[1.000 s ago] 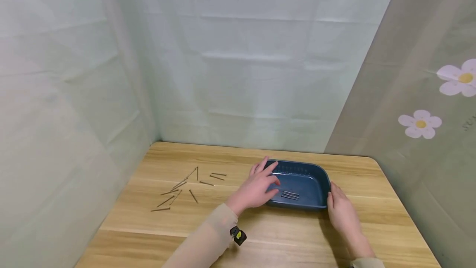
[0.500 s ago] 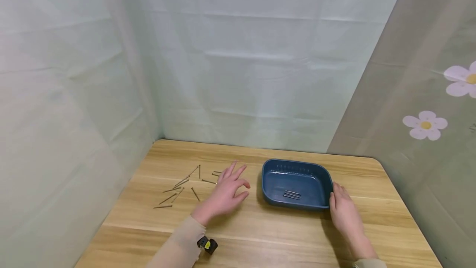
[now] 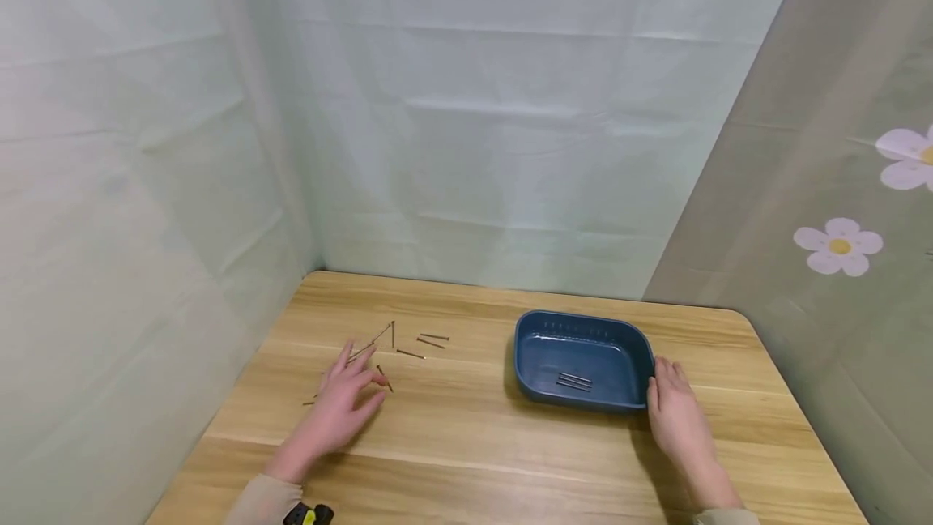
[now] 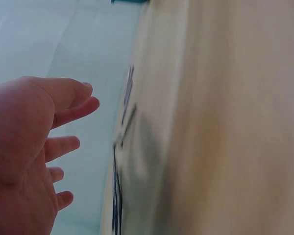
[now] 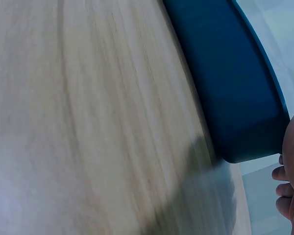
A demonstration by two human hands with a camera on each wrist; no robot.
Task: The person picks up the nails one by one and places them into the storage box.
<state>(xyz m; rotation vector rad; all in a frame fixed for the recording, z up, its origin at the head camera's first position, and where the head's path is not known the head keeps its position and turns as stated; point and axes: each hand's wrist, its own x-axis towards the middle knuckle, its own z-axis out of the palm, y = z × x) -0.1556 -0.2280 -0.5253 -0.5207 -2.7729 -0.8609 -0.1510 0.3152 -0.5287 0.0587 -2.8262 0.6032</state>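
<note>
Two or three nails (image 3: 573, 381) already lie in the blue tray (image 3: 634, 347), just left of the right hand (image 3: 678, 416), which rests open-fingered against its rim. The left hand (image 3: 338, 407), fingers spread and seemingly empty, hovers over the scattered nails (image 3: 408, 353) left on the tabletop (image 3: 510, 460).

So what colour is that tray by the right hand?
Dark blue; the tray shows best in the head view, beside the right hand.
</note>
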